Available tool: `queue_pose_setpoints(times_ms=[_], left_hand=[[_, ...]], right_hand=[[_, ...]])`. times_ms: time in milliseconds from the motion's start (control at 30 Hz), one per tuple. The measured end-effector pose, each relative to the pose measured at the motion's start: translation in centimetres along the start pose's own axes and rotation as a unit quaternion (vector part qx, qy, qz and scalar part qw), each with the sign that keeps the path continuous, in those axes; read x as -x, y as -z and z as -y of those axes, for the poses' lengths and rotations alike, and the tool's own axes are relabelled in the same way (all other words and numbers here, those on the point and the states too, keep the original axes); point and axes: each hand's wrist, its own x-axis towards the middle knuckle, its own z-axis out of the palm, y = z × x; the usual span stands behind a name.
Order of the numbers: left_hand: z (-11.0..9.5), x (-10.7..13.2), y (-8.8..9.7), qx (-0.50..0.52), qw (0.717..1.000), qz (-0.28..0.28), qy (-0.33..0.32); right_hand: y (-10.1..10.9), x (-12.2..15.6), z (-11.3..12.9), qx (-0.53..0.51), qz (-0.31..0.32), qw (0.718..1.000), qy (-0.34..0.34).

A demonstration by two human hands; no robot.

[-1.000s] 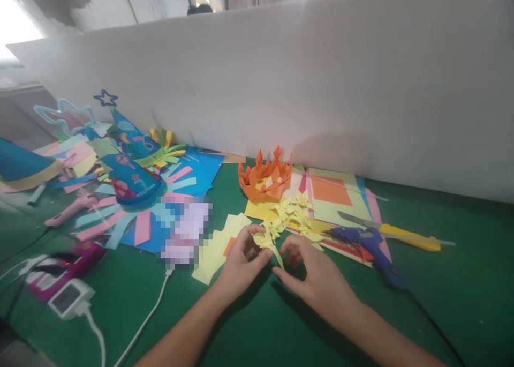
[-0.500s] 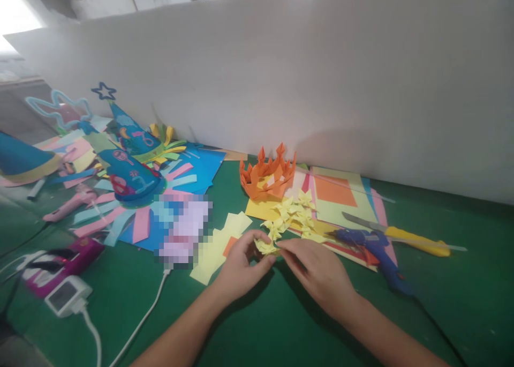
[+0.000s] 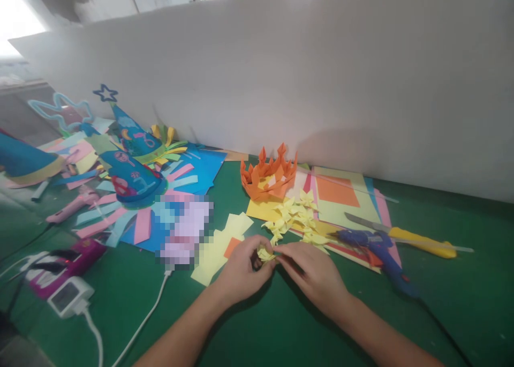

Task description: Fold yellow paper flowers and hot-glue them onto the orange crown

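Note:
Between my hands is a small yellow folded paper flower [image 3: 265, 254]. My left hand [image 3: 246, 268] curls around it, thumb and fingers closed on its left side. The fingertips of my right hand [image 3: 311, 268] pinch its right edge; the exact fold they grip is too small to make out. Just beyond lie several finished-looking yellow paper flowers [image 3: 295, 212] in a cluster. An orange folded paper crown [image 3: 268, 182] stands behind them. Left of my hands, pale yellow paper pieces [image 3: 219, 246] lie on the green table [image 3: 257, 329].
On the right are a blue glue gun [image 3: 377, 244], a knife with a yellow handle [image 3: 423, 242] and stacked coloured paper [image 3: 349, 209]. Blue cone party hats [image 3: 134, 177], a blurred-out object [image 3: 187, 230] on a white cable and a magenta power strip [image 3: 66, 265] occupy the left. A white board [image 3: 321, 77] rises behind.
The yellow flower has turned slightly within my fingers, and both hands have shifted a little. The whole view has moved marginally; the other things lie as before.

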Motion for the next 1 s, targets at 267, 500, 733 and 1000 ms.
queue_pose_setpoints(times_ms=[267,500,733,1000], left_hand=[[-0.2,0.2,0.3,-0.035,0.999,0.013,0.015],[-0.7,0.1,0.3,-0.045,0.998,0.028,0.030],[-1.0,0.1,0.3,-0.052,0.999,0.010,0.006],[-1.1,0.2,0.4,-0.059,0.998,0.026,0.013]], right_hand=[[-0.2,0.1,-0.4,-0.002,0.032,0.999,0.014],[0.1,-0.5,-0.4,0.024,0.048,0.998,0.031],[0.2,-0.7,-0.2,0.051,0.045,0.997,0.039],[-0.2,-0.5,-0.6,0.042,0.011,0.998,0.054]])
